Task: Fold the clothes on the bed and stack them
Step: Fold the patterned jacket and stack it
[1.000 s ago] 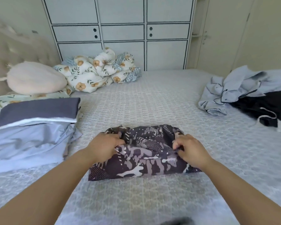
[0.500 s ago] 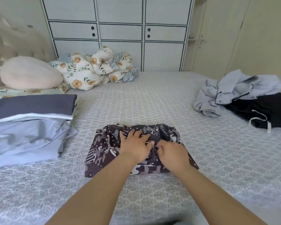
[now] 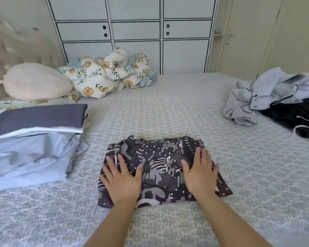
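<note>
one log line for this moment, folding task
step: flatten fold | left hand: flat on patterned garment | right hand: flat on it | folded stack: left | unfolded clothes: right

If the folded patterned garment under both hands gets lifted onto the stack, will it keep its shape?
Probably not unaided: the patterned garment looks thin and soft, rumpled at its far edge, so it would likely sag or unfold. The left hand and right hand press it flat; supporting it underneath seems wise.

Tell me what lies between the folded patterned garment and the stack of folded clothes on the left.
Only bare bedspread separates the patterned garment from the stack, seen in the head view.
</note>
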